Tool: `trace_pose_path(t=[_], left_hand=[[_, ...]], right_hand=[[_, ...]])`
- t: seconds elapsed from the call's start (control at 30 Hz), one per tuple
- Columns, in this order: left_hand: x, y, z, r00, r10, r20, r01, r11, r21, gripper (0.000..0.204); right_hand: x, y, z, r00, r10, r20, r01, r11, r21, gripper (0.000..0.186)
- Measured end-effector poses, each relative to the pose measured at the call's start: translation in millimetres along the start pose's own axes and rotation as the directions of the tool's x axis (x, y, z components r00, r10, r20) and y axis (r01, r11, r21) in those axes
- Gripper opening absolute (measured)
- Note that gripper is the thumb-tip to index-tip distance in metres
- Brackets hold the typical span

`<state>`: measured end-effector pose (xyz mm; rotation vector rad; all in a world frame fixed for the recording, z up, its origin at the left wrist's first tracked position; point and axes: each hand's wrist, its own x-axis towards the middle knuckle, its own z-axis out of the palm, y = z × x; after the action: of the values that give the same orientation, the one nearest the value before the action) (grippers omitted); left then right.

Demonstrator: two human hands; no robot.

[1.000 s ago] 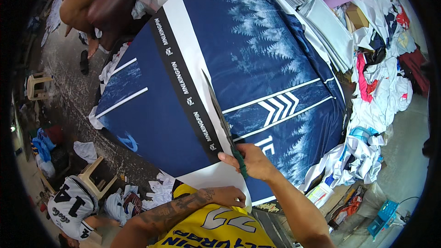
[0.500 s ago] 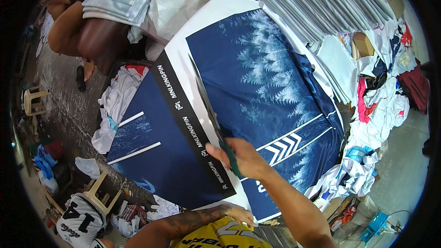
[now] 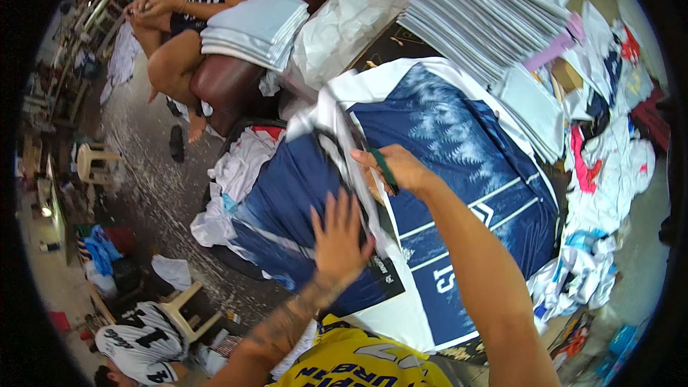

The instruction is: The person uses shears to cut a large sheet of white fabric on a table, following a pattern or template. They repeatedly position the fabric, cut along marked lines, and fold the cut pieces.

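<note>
My right hand (image 3: 403, 170) grips green-handled scissors (image 3: 385, 169); their blades reach into the blurred white strip, so how far apart they are is hard to see. My left hand (image 3: 335, 240) lies with spread fingers on a navy printed fabric panel (image 3: 297, 175), which is rumpled beneath it. To the right of the white strip lies a wider navy panel (image 3: 459, 150) printed with pale trees, white stripes and a number. A black lettered band (image 3: 387, 276) shows between the two, partly folded and hidden by my left hand.
Folded pale grey fabric stacks (image 3: 480, 18) line the far right side. Crumpled white cloth scraps (image 3: 609, 172) heap at the right, others (image 3: 240, 165) at the left. Another person (image 3: 172, 64) sits at the upper left; someone in a white shirt (image 3: 140, 340) is beside a plastic chair (image 3: 188, 312).
My left hand has come up from the near edge onto the left navy panel, which went from flat to rumpled. My right hand has moved farther along the white strip with the scissors.
</note>
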<state>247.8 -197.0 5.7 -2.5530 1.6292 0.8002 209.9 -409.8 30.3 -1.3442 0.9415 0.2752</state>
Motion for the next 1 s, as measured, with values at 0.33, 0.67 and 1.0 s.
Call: trace_pose_path(t=[0.33, 0.67, 1.0], left_hand=[[16.6, -215.5, 51.8, 0.724, -0.268, -0.636, 0.218, 0.963, -0.158, 0.076], [-125.8, -381.2, -50.9, 0.091, -0.681, -0.727, 0.564, 0.636, -0.526, 0.077], [124.1, -96.9, -15.4, 0.837, -0.09, -0.54, 0.072, 0.996, -0.054, 0.067]], right_hand=[[-228.7, 276.5, 55.0, 0.736, 0.065, -0.674, 0.108, 0.971, 0.211, 0.051], [-440.5, 485.9, 81.4, 0.252, 0.24, -0.938, 0.152, 0.947, 0.283, 0.038], [-534.5, 559.5, 6.3, -0.063, 0.205, -0.977, -0.601, 0.773, 0.201, 0.036]])
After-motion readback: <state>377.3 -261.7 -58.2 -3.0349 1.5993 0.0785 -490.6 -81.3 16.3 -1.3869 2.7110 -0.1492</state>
